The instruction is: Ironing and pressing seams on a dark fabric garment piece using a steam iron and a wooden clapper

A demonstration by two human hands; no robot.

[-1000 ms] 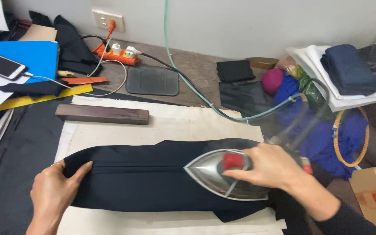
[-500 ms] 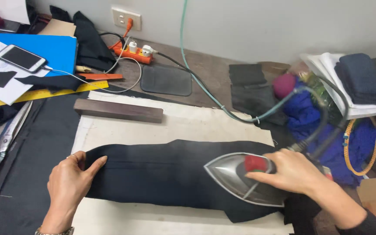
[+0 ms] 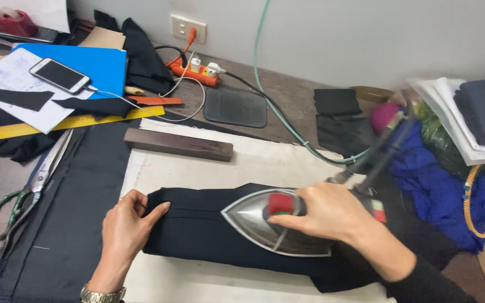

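**Iron on the dark cloth, one end held flat**

One folded piece of dark navy cloth (image 3: pixel 197 233) lies lengthwise on a pale pressing cloth (image 3: pixel 265 163) spread over the bench (image 3: pixel 287 92). One steam iron (image 3: pixel 273 227) sits flat on the cloth's right half, its pointed tip facing left. The right hand (image 3: pixel 326 216) is closed around the iron's handle, with a red knob showing just in front of the fingers. The left hand (image 3: pixel 124 230) lies spread and flat on the cloth's left end, fingertips on the edge, pinning it down.

As a judgement: the pressing looks about midway. The stretch between the iron's tip and the left hand lies smooth but has not been reached by the soleplate as it now stands; the part under and behind the iron is hidden by the arm, so its finish cannot be told.

Counted around it: one dark wooden block (image 3: pixel 178 144) at the top of the pressing cloth, one pair of green-handled scissors (image 3: pixel 26 188) to the left, one yellow ruler (image 3: pixel 63 124), one phone (image 3: pixel 60 75) on charge atop papers, one orange power strip (image 3: pixel 195 70), one grey mat (image 3: pixel 236 106) and one green hose (image 3: pixel 279 112) running to the iron.
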